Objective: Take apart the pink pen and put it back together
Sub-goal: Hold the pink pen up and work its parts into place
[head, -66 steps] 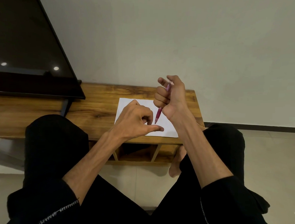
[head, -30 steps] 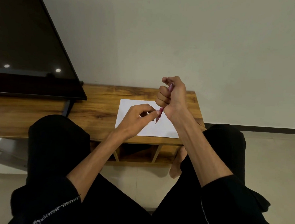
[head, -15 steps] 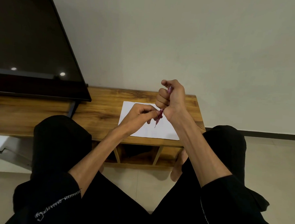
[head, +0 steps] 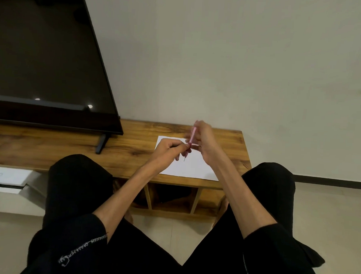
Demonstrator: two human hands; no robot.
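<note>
Both hands now on the pink pen (head: pixel 192 136), right hand (head: pixel 204 141) looser.

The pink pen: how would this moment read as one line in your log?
stage: working on pen | right hand: holds pink pen upper barrel | left hand: pinches tip end | pen: above white paper, off wooden table

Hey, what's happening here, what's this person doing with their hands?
A seated person is working on a pink pen above a white sheet of paper on a wooden table. The right hand holds the upper barrel while the left hand pinches the lower end near the tip. The pen looks to be in one piece.
</note>
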